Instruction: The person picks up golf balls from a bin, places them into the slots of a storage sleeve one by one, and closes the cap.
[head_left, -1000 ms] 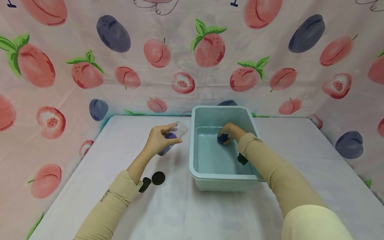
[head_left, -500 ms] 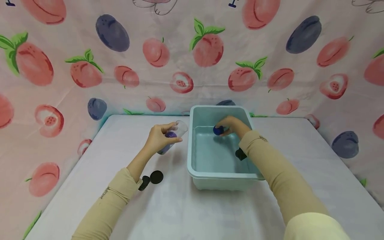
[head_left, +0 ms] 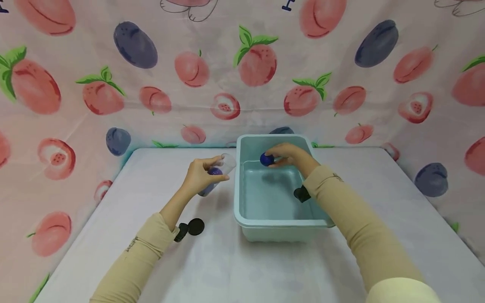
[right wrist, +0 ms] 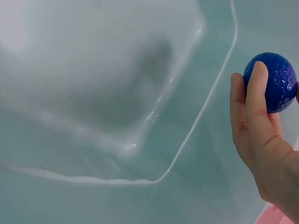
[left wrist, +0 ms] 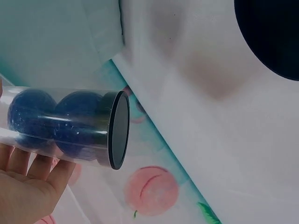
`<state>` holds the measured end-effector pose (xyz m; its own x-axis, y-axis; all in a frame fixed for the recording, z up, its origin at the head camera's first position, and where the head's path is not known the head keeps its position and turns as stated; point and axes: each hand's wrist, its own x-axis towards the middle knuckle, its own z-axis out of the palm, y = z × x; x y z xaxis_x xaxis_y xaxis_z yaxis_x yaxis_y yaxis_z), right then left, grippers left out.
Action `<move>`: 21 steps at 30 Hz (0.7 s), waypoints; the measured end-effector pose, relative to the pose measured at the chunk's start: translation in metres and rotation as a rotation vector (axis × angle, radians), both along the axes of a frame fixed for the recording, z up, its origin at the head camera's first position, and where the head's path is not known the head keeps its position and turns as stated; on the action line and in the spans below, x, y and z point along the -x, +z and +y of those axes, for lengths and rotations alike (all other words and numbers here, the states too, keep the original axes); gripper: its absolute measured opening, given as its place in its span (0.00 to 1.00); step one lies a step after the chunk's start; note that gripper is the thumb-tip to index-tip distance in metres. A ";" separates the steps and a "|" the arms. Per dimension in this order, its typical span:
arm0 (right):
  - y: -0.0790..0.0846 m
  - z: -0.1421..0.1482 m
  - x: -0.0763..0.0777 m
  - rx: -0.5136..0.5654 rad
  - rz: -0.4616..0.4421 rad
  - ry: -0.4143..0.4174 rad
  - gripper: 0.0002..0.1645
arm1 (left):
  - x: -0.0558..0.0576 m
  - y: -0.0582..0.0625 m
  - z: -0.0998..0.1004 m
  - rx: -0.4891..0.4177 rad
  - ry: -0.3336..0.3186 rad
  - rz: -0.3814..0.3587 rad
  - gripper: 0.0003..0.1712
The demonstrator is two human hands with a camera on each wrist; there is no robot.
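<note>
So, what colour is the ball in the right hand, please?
The ball is blue, clearest in the right wrist view.

Three balls (right wrist: 282, 86); one tube (head_left: 227, 163), basin (head_left: 282, 222), black disc (head_left: 196, 227).

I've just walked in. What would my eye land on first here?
Probably the big fruit-printed cloth behind the white table. Next, the vivid blue ball pinched in the right hand, over the pale teal tub. Left of that, the left hand holds a tilted clear tube with two dark balls inside.
</note>
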<state>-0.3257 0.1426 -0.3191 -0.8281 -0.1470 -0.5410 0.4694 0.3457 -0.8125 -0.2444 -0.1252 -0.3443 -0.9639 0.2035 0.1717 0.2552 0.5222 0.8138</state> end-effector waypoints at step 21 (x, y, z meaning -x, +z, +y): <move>0.027 -0.011 -0.024 0.310 -0.054 0.025 0.35 | -0.002 0.010 0.008 -0.011 -0.006 -0.006 0.38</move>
<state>-0.3016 0.1320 -0.2917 -0.7934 -0.3315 -0.5105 0.5095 0.0971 -0.8550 -0.2429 -0.1172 -0.3346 -0.9637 0.2078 0.1679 0.2533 0.5112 0.8213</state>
